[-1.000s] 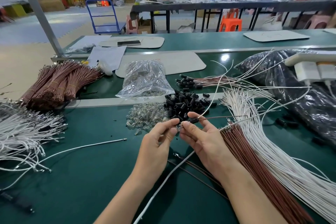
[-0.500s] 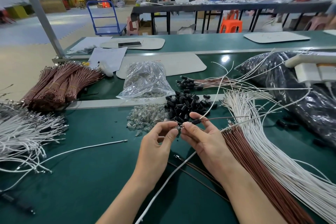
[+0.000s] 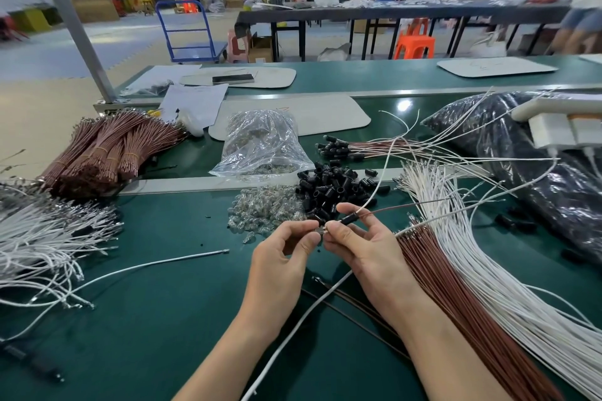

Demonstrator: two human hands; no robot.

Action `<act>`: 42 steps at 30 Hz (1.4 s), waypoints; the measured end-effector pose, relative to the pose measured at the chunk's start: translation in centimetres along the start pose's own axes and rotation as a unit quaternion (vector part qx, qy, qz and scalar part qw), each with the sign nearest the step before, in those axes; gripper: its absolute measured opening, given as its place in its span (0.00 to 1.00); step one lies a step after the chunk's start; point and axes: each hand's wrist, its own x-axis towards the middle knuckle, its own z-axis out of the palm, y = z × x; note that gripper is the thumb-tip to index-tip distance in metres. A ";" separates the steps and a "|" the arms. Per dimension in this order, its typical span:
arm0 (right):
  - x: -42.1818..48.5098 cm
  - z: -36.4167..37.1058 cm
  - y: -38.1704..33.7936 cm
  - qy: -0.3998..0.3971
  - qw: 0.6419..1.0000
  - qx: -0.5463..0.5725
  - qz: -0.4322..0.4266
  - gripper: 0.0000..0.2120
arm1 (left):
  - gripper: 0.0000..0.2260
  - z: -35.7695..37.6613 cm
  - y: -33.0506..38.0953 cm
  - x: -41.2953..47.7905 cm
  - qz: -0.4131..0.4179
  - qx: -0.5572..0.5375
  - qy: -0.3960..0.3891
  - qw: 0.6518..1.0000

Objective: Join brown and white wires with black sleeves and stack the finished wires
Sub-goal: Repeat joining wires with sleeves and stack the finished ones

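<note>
The left hand point(image 3: 286, 257) and right hand point(image 3: 365, 254) pinch a wire joint point(image 3: 322, 230) between them, the black sleeve point(image 3: 350, 219) sitting on the brown wire point(image 3: 400, 209) just beyond the right hand's grip, likely to keep the joint exposed.

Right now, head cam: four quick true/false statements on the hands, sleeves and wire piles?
1. The left hand and the right hand both pinch the small wire joint between them. True.
2. A black sleeve sits on the held brown wire. True.
3. The clear bag lies right of the loose sleeve pile. False: it lies to its left, farther back.
4. The banded brown bundles are at the far right. False: they are at the far left. The loose brown wires lie on the right.
</note>
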 end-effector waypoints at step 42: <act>-0.5 -0.2 -0.4 -0.059 0.997 -0.035 0.031 0.21 | 0.03 -0.9 -0.2 -0.2 0.194 0.252 0.027 0.948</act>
